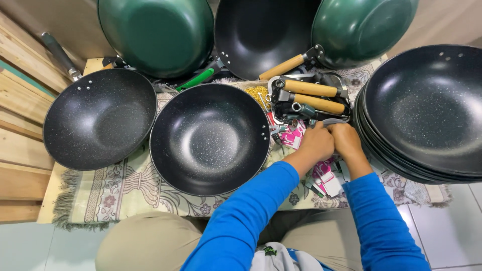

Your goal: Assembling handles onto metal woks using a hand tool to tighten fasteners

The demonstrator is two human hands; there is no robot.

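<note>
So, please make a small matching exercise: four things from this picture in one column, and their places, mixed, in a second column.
Things:
1. handled black wok
2. stack of black woks
3. wooden handles
4. handleless black wok

Places:
A. far right
B. centre of the mat
C. far left
D. just beyond both hands, left hand and right hand

Pairs: 1-C, 2-A, 3-D, 4-B

A single head-worn view was used, aimed steeply down from close above the seated person's lap. The left hand (316,143) and right hand (346,140) were framed right of centre, pans ringed around them.
</note>
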